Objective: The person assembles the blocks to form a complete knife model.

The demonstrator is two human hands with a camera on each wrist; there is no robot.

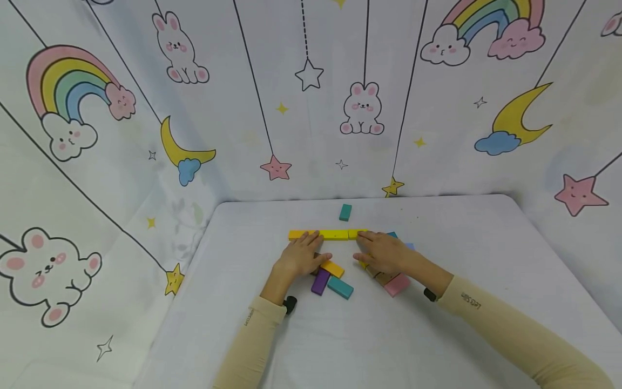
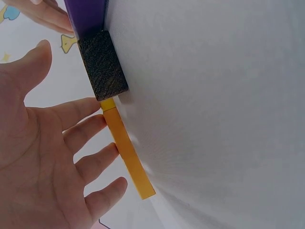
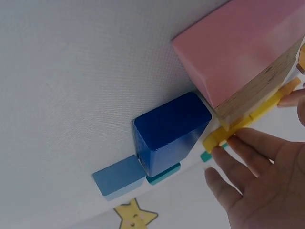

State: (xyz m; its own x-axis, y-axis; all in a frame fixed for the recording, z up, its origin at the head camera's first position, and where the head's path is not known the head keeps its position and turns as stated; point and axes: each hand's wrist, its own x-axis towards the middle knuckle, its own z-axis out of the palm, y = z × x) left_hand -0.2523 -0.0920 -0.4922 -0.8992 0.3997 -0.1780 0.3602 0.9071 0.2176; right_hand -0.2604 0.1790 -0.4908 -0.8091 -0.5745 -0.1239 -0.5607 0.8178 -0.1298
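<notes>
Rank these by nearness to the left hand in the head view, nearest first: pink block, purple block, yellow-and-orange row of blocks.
1. Yellow-and-orange row of blocks: touched by the left hand, on its far side.
2. Purple block: just on the hand's near side, slightly right.
3. Pink block: farthest, well off to the right.

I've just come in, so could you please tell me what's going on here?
A person's left hand touches the orange end of a row of blocks on the table, while the right hand touches its yellow end. A purple block and a pink block are nearer the person; a teal block lies beyond the row.
</notes>
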